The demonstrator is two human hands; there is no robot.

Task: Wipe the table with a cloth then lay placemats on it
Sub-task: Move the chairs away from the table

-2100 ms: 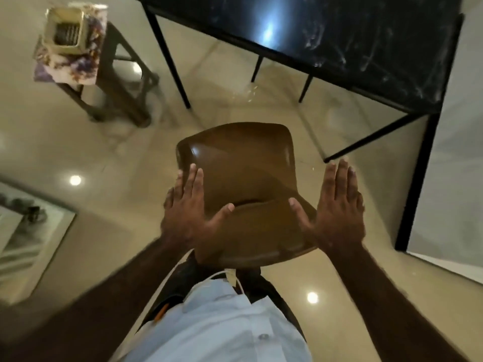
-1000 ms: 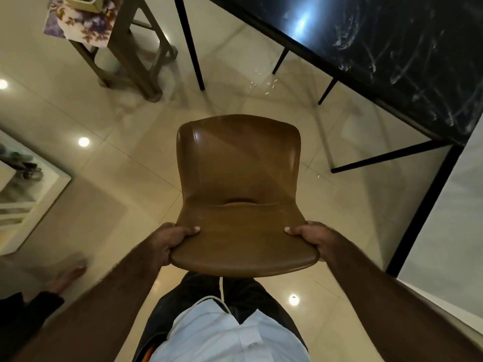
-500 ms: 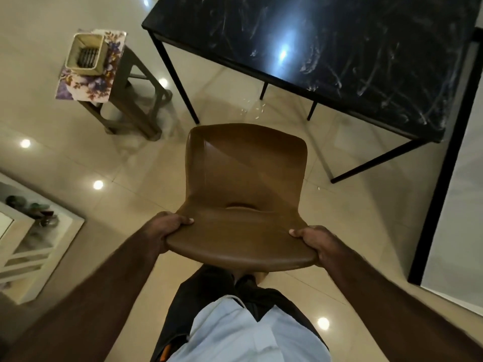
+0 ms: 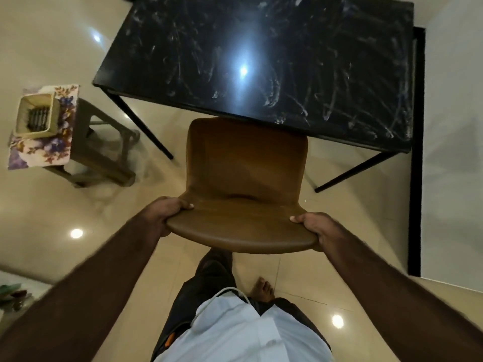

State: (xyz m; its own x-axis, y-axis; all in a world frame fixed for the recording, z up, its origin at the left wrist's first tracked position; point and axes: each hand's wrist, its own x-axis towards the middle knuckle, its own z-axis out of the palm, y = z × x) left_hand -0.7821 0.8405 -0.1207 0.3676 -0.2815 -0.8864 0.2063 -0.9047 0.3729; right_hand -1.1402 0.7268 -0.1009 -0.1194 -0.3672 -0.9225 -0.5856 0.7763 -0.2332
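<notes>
We hold the brown chair (image 4: 245,173) by its back, L hand (image 4: 170,212) & R hand (image 4: 317,231) curled tight round each side, prob. so it lifts level; the streaky black table (image 4: 261,61) to wipe is just past our fingers.

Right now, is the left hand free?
No, the left hand holds the near edge of the brown chair, thumb on top, and the right hand holds the opposite side.
</notes>
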